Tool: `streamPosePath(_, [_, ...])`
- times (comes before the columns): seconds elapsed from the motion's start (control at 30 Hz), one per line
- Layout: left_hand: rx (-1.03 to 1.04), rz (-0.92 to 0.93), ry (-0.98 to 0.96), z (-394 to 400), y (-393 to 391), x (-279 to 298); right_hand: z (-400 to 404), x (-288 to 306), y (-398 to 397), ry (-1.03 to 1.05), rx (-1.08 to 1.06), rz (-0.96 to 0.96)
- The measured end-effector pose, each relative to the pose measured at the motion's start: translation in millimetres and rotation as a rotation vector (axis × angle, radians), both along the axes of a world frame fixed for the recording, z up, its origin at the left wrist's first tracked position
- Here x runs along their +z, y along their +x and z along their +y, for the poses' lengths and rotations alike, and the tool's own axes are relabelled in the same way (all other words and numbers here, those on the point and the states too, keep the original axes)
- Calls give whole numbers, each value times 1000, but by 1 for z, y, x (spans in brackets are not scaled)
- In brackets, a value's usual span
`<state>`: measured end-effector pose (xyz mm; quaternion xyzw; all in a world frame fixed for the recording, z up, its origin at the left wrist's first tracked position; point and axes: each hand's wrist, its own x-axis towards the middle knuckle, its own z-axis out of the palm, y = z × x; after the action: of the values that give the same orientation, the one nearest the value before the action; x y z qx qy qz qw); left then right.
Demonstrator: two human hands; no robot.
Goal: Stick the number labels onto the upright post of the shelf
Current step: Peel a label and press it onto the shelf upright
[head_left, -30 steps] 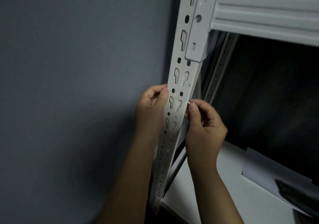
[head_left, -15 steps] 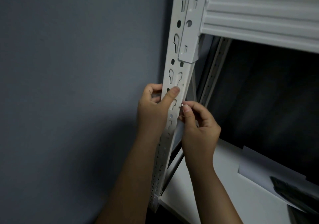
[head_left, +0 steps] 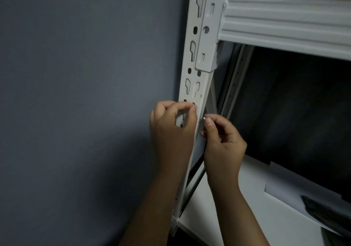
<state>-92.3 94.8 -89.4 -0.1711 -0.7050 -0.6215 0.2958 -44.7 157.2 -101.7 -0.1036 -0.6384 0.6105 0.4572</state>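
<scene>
Your right hand [head_left: 222,141] pinches a tiny, flimsy label [head_left: 204,118] by its edge, at three o'clock of your left hand [head_left: 171,126], whose curled fingers grip the stiff post [head_left: 197,86].

Post [head_left: 197,59] matt white painted metal; wall [head_left: 85,94] smooth matt grey

White shelf board [head_left: 237,213] (paper sheets [head_left: 288,187] on it)
</scene>
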Motion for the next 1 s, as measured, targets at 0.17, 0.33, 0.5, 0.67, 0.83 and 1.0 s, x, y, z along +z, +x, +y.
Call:
streamPosePath(0.17, [-23,-91,58,2,1,5,2,-2,-3,-5,-7,-2])
streamPosePath(0.33, [-39,-188,53,2,7,13,4,-2,-3,-4,3,9])
streamPosePath(0.5, [-99,-286,161,1,6,19,7,0,-1,-1,21,16])
streamPosePath(0.67, [-73,-247,165,5,5,18,8,-2,-2,-24,21,11])
streamPosePath(0.83, [0,-186,134,10,4,15,6,-4,-4,-35,24,9])
streamPosePath(1.0, [12,-148,104,9,3,13,4,-3,-4,-23,23,18])
